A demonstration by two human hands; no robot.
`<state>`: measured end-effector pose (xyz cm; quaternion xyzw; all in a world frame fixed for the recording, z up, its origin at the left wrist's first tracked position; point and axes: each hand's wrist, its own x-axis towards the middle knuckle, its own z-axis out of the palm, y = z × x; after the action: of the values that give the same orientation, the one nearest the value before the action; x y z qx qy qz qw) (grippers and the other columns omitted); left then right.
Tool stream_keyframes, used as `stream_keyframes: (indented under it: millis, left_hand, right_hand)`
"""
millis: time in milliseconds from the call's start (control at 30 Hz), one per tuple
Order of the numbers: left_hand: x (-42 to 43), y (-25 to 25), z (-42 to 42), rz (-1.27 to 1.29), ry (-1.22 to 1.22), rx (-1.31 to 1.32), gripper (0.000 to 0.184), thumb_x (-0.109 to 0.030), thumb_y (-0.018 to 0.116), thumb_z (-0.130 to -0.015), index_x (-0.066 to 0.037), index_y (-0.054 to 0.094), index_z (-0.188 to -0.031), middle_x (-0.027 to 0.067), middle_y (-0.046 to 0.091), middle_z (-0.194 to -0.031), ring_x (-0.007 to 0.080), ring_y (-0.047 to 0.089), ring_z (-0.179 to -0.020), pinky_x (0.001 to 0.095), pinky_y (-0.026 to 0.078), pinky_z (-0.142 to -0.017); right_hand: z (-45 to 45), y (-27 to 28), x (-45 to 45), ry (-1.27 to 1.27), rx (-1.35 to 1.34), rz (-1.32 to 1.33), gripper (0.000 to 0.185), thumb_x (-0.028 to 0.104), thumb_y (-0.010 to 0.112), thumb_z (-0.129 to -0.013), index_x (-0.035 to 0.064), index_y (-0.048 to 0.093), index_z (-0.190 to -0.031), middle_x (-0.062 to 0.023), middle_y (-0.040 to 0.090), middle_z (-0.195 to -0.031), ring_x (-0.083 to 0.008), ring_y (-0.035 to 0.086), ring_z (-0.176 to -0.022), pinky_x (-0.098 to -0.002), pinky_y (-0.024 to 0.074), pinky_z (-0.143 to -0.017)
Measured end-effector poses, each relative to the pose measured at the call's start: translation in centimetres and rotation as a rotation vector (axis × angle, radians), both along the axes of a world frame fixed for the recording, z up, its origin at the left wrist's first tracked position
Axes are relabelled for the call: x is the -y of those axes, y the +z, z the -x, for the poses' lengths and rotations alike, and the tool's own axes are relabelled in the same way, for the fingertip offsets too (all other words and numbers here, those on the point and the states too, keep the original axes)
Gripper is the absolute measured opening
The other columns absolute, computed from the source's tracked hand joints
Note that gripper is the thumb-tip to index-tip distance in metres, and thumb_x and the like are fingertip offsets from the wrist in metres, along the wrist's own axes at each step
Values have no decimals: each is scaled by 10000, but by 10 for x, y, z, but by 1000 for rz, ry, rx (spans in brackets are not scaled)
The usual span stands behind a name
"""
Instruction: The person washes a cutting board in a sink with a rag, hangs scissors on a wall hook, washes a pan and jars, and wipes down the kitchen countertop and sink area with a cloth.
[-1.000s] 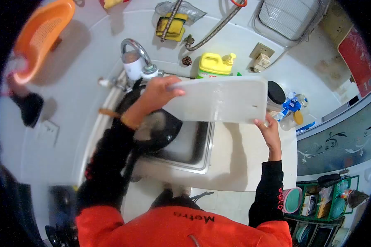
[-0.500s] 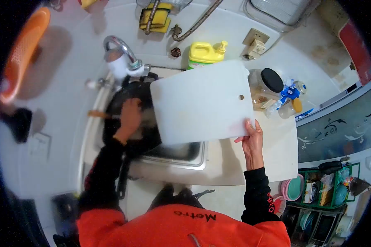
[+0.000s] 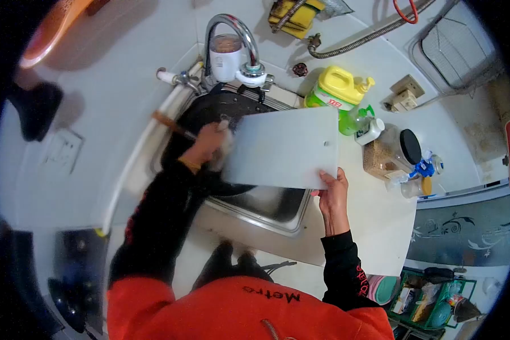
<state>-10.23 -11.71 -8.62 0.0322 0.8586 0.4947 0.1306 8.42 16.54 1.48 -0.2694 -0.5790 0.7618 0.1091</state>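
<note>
My right hand (image 3: pixel 333 192) grips the lower right corner of a white cutting board (image 3: pixel 283 150), thumb on its upper face. The board is held tilted above the sink (image 3: pixel 277 224), with a small hole near its right edge. My left hand (image 3: pixel 207 146) is closed on a pale cloth (image 3: pixel 226 148), somewhat blurred, at the board's left edge. Beneath that hand a large black wok (image 3: pixel 187 122) sits in the sink, partly hidden by my arm and the board. A brown handle (image 3: pixel 170 124) sticks out at the wok's left side.
A chrome faucet (image 3: pixel 249 45) with a white filter (image 3: pixel 225 65) rises behind the wok. Along the wall stand a yellow detergent jug (image 3: pixel 337 88), a green bottle (image 3: pixel 354 120), a white bottle (image 3: pixel 370 131) and a black-lidded jar (image 3: pixel 388 152). Green shelving (image 3: pixel 436 300) stands lower right.
My left hand has come up from inside the wok to the board's left edge, with the pale cloth now showing. The board tilts differently, and the camera view has shifted.
</note>
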Motion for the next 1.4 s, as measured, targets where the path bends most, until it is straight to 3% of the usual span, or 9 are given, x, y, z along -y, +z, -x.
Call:
stream_keyframes:
  millis: [33,167,400,533,767,867,1133,1300,1400]
  left_hand:
    - [-12,18,-7,-436,81,279,296,-154,572,-851,44,560,-1071,121,634,-896,223,621,-765,349,507,-670]
    - [-75,60,-36,-736,-147,271,288,-141,551,-851,-11,556,-1108,77,604,-864,154,572,-737,317,478,-621]
    - [-155,65,-124,15,-396,-467,335,-155,511,-882,-144,499,-1217,137,449,-1223,298,462,-1064,448,383,-886]
    - [-122,50,-101,242,-333,-350,323,-195,497,-882,-186,505,-1204,123,388,-1265,335,355,-1131,531,270,-923]
    - [-59,-21,-42,369,-127,-150,362,-140,519,-868,-175,493,-1227,152,501,-1135,325,462,-1015,432,388,-882]
    - [-68,-41,-54,33,-129,-344,361,-101,575,-828,-141,533,-1184,166,538,-1025,324,500,-960,414,418,-851]
    - [-119,69,-28,-160,-1,-580,191,-28,599,-766,-17,624,-956,172,545,-982,338,529,-854,394,444,-783]
    - [-65,-7,30,387,-32,-660,82,-137,592,-740,-61,623,-740,152,594,-727,325,557,-823,407,461,-731]
    - [-41,20,26,475,-73,-614,235,-169,631,-743,-49,591,-940,202,590,-871,359,555,-870,428,453,-780]
  right_hand:
    - [3,0,3,10,0,3,107,66,505,-855,22,501,-952,-116,600,-842,-211,614,-657,-294,494,-357]
    - [14,3,-4,186,69,200,202,116,499,-849,8,503,-1020,-119,598,-891,-220,610,-703,-326,506,-431]
    - [23,-25,-16,212,102,479,374,104,491,-867,-43,457,-1209,-158,575,-1118,-283,570,-1011,-402,465,-899]
    - [7,-6,-14,64,50,479,395,4,518,-827,-47,451,-1214,-171,566,-1131,-291,574,-1010,-400,476,-893]
    - [-11,41,2,-3,-28,205,404,-47,515,-781,-63,484,-1183,-185,587,-1088,-314,589,-995,-396,485,-897]
    - [-13,50,16,-13,-65,138,383,-64,508,-753,-63,527,-1136,-148,617,-1004,-257,616,-907,-357,502,-841]
    - [-18,53,42,112,-31,-43,420,-79,491,-653,-70,561,-1066,-116,626,-930,-198,609,-808,-306,503,-748]
    - [-49,75,20,21,-65,-60,447,-54,507,-654,-83,548,-1098,-150,625,-980,-237,617,-842,-326,507,-790]
    - [-66,73,2,-103,-128,29,452,-53,523,-631,-87,552,-1081,-149,632,-951,-233,621,-824,-338,509,-800]
